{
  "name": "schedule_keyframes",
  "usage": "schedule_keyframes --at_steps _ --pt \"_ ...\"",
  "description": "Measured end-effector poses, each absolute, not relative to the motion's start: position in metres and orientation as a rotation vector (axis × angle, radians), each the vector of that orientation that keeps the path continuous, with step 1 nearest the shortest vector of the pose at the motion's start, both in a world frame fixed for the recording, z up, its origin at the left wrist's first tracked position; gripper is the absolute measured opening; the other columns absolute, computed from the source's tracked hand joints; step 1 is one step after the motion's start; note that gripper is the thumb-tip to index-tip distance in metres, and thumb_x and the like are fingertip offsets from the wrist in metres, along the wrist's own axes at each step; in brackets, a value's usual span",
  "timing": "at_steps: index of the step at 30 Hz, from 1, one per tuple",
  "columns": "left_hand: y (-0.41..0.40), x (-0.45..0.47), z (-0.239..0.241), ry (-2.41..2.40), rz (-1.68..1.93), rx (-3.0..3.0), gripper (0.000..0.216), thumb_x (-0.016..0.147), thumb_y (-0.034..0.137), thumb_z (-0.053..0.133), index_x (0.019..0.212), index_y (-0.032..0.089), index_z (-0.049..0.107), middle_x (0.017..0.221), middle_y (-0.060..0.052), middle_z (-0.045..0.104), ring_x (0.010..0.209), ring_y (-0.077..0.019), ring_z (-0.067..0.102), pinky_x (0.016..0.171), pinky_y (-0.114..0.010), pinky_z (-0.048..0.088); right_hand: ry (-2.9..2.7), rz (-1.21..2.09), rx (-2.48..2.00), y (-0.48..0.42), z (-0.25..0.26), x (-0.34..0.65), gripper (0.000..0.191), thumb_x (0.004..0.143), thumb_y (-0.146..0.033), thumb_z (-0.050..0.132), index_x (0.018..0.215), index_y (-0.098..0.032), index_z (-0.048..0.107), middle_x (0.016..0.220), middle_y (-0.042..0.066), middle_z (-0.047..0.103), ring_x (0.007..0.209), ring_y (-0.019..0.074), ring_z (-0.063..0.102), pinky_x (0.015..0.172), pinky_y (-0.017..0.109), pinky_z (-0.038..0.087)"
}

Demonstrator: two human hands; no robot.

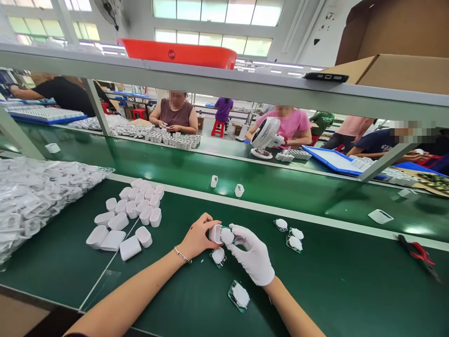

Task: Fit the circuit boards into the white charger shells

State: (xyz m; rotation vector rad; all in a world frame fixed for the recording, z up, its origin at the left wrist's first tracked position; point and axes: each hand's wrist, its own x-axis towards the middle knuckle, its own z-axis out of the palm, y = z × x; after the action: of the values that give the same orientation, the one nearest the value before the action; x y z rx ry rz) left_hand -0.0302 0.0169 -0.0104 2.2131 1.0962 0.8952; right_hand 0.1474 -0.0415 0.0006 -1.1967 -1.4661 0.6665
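My bare left hand (197,238) grips a white plastic housing (215,234) between thumb and fingers. In my gloved right hand (253,255), a green circuit board with a round white pad (227,236) is pinched at the housing's open end; how far it sits inside I cannot tell. Just below my hands lies another padded board (218,256), and one more padded board (240,296) is nearer the front. Several similar boards (294,243) lie to the right. A group of white housings (131,209) stands on the green bench to the left.
Bagged white parts (42,196) are heaped at far left. Red-handled pliers (419,255) lie at right. Beyond the bench runs a green conveyor (182,171) carrying a few housings. Overhead, a shelf (217,79) holds a red tray (178,54). Several people sit across the line.
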Motion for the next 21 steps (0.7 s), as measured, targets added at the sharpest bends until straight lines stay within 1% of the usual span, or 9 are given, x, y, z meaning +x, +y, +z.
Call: schedule_keyframes --at_steps 2,4,6,8,12,17,21 --pt "0.016 -0.031 -0.01 1.088 0.936 2.3 0.057 0.055 0.024 0.079 0.109 0.025 0.063 0.093 0.0 0.05 0.074 -0.0129 0.052 0.069 -0.026 0.047 -1.558 0.574 -1.164 -0.044 0.001 0.15 0.027 0.068 -0.022 0.068 0.095 -0.024 0.069 0.111 0.007 0.067 0.082 0.019 0.067 0.074 0.034 0.059" --pt "0.016 -0.033 -0.01 1.09 0.952 2.348 0.059 0.056 0.023 0.078 0.112 0.025 0.062 0.092 0.0 0.049 0.073 -0.0122 0.051 0.068 -0.025 0.047 -1.591 0.543 -1.162 -0.045 0.0 0.152 0.025 0.069 -0.021 0.068 0.093 -0.026 0.07 0.111 0.006 0.067 0.086 0.0195 0.067 0.08 0.036 0.057" --pt "0.016 -0.034 -0.01 1.09 0.959 2.364 0.057 0.057 0.023 0.077 0.112 0.026 0.062 0.091 0.0 0.049 0.072 -0.0121 0.05 0.066 -0.024 0.047 -1.567 0.594 -1.191 -0.046 -0.002 0.152 0.024 0.069 -0.021 0.069 0.092 -0.026 0.071 0.111 0.005 0.067 0.094 0.021 0.065 0.09 0.037 0.053" --pt "0.016 -0.035 -0.009 1.087 0.974 2.386 0.054 0.057 0.023 0.077 0.11 0.026 0.063 0.091 0.0 0.049 0.072 -0.0121 0.05 0.065 -0.024 0.046 -1.513 0.69 -1.219 -0.047 -0.005 0.152 0.029 0.068 -0.022 0.07 0.097 -0.027 0.07 0.112 0.004 0.066 0.101 0.0216 0.063 0.094 0.036 0.051" --pt "0.016 -0.036 -0.008 1.081 1.012 2.438 0.05 0.058 0.023 0.077 0.107 0.024 0.064 0.089 0.0 0.049 0.07 -0.0123 0.049 0.063 -0.024 0.045 -1.438 0.834 -1.218 -0.052 -0.004 0.15 0.04 0.072 -0.024 0.067 0.112 -0.028 0.063 0.114 0.003 0.065 0.101 0.0191 0.064 0.087 0.03 0.056" --pt "0.017 -0.036 -0.007 1.075 1.039 2.508 0.049 0.058 0.022 0.077 0.106 0.025 0.064 0.088 -0.001 0.05 0.071 -0.0132 0.05 0.064 -0.026 0.045 -1.309 1.037 -1.179 -0.053 0.004 0.146 0.043 0.069 -0.019 0.068 0.111 -0.025 0.063 0.115 0.004 0.064 0.104 0.0186 0.062 0.086 0.026 0.056" --pt "0.017 -0.036 -0.007 1.085 1.044 2.537 0.051 0.057 0.02 0.077 0.107 0.024 0.064 0.086 -0.001 0.05 0.07 -0.0137 0.049 0.064 -0.026 0.043 -1.33 1.03 -1.174 -0.051 -0.002 0.147 0.039 0.074 -0.024 0.063 0.112 -0.025 0.061 0.116 0.005 0.064 0.104 0.0169 0.062 0.085 0.026 0.055"
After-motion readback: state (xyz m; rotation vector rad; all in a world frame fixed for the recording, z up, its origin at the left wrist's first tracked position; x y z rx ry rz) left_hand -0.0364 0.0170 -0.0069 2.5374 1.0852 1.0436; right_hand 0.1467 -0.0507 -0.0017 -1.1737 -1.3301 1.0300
